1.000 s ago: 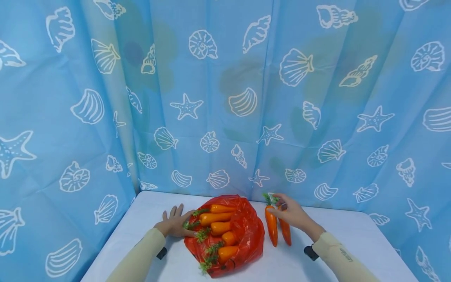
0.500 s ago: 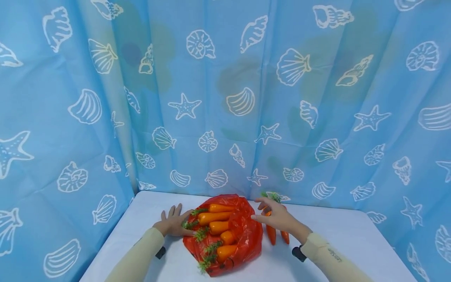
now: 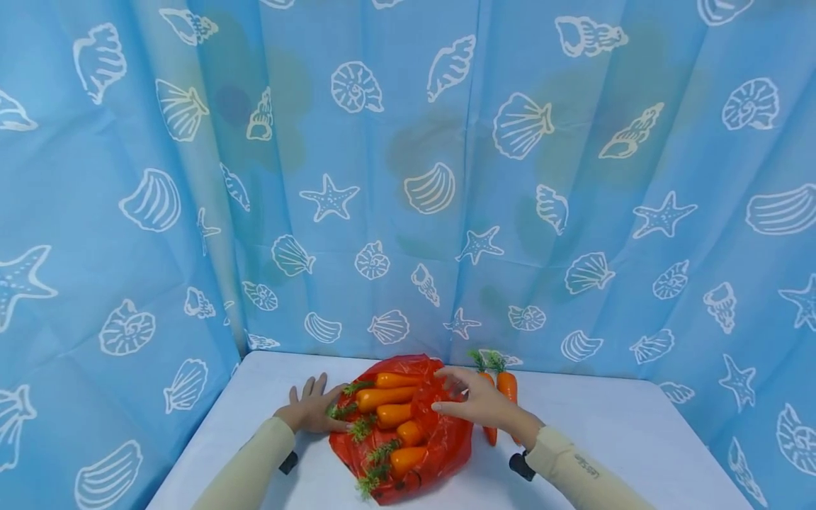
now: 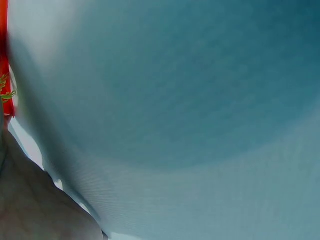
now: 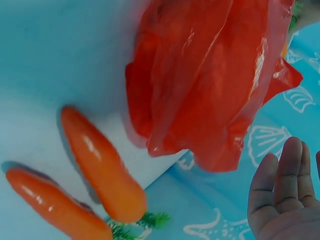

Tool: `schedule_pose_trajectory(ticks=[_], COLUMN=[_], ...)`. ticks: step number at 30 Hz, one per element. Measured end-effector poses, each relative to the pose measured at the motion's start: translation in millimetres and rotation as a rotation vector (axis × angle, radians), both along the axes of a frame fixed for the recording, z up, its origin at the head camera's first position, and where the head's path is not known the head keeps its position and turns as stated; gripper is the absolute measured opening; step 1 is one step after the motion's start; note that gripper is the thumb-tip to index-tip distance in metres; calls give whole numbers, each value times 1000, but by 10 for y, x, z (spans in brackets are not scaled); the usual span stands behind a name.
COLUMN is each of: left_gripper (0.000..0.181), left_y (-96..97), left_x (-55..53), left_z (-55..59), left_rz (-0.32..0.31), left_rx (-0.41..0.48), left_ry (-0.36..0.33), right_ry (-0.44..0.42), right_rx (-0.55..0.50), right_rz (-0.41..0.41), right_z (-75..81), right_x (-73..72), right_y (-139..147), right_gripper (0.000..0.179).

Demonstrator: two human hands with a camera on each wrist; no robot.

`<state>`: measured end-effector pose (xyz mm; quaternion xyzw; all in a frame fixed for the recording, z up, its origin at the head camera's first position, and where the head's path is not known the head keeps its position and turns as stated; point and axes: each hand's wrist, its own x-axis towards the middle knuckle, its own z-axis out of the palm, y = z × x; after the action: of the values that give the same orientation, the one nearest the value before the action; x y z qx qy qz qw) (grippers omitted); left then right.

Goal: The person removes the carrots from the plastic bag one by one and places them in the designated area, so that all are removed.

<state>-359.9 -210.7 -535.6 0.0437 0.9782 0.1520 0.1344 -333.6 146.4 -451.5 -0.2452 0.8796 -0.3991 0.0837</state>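
Sleeves (image 3: 245, 460), cream-coloured, come in on the near side of the red bag (image 3: 446, 457), which I take as my landmark. From my remote seat I see the left hand (image 3: 311, 412) at the bag's left edge, its grip wide, fingers spread over the table (image 3: 574, 397) and thumb at the plastic. The right hand (image 3: 481, 404) is over the bag's right part, its grip loosely bent, thumb apart, holding nothing (whether any fingertip touches the plastic, I cannot tell). Inside the bag I count five orange carrots (image 3: 385, 399), leafy tops toward its left edge. Just right of the bag, two loose carrots (image 5: 102, 167) lie side by side, leaves at their far ends. Beyond the bag hangs a blue curtain (image 3: 382, 205) with a white seashell print.
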Motion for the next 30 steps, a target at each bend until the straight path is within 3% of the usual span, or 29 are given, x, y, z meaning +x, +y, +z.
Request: schedule_pose_trajectory(ticks=[7,19,30], left_gripper=[98,99,98], left_y=[-14,-19,1], left_x=[-31,-67,-33], left_z=[-44,-52,-12], left_rz=[16,21,24], left_rx=[13,4,-5], left_ry=[-43,-55,-34], right_ry=[57,-44,-74], right_rx=[22,-29,-66], right_rz=[62,115,165], right_z=[-59,-83,-145], right_x=[62,115,169], right_y=[-116,-317,-491], right_gripper=[59,61,57])
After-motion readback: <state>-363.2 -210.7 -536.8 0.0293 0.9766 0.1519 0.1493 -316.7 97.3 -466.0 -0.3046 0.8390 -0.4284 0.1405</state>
